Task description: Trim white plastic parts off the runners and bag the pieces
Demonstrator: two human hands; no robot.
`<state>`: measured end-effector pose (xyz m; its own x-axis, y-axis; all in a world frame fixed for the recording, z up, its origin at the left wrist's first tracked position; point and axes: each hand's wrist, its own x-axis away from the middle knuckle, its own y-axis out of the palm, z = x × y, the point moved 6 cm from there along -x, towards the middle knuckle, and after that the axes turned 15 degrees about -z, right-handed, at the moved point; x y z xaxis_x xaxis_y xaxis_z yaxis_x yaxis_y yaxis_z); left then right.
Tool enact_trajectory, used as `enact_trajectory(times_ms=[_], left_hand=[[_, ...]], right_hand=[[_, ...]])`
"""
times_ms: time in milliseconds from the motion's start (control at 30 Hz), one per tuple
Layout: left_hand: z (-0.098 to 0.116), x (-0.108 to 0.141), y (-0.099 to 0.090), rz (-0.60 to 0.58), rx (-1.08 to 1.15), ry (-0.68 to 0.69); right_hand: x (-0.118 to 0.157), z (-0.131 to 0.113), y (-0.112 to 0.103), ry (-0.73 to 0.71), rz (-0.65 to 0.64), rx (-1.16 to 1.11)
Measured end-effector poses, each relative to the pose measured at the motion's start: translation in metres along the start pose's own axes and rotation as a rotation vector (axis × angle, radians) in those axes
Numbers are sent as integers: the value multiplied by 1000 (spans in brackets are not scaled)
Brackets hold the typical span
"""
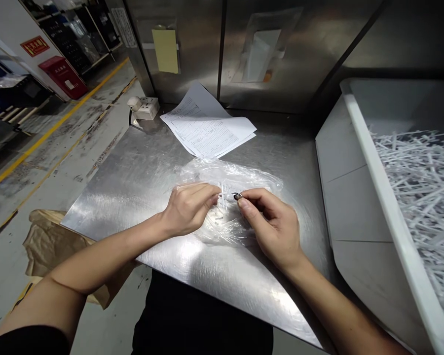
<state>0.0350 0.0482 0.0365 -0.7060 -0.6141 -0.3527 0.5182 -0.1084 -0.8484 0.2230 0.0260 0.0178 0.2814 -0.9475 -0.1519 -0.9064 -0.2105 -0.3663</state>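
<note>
Indoors, two bare hands meet above a clear plastic bag [240,172] spread near the middle of a metal table [122,182]. The left hand [190,207] is drawn narrow, thumb and fingers pinched at the left edge of a small white plastic piece [223,193] with thin crossing bars. The right hand [272,224], just to the right, closes thumb and forefinger on a small dark tool [237,195], its tip pointing left toward the piece; whether the two touch is too small to tell. A small scrap [219,218] lies on the near part of the bag.

The white piece looks light and fairly stiff, though bars that slim could well snap or bend under a hard squeeze. Its thicker middle bar seems the safest place to take hold, with a soft fingertip pinch. The tool, likely firm and light, is best gripped at its right end, fingers clear of the tip. The bag appears thin, limp and slippery, apt to slide on smooth metal.

Papers [210,128] lie on the far side; at right, a large white bin [377,167] holds a heap of white strips [422,177]
</note>
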Motion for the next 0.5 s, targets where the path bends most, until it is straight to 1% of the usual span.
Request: enact_trajectory(times_ms=[233, 500], left_hand=[[2, 2, -3, 127, 24, 39], [1, 3, -3, 155, 19, 39]], right_hand=[[1, -5, 3, -58, -40, 65], [5, -6, 6, -82, -63, 158]])
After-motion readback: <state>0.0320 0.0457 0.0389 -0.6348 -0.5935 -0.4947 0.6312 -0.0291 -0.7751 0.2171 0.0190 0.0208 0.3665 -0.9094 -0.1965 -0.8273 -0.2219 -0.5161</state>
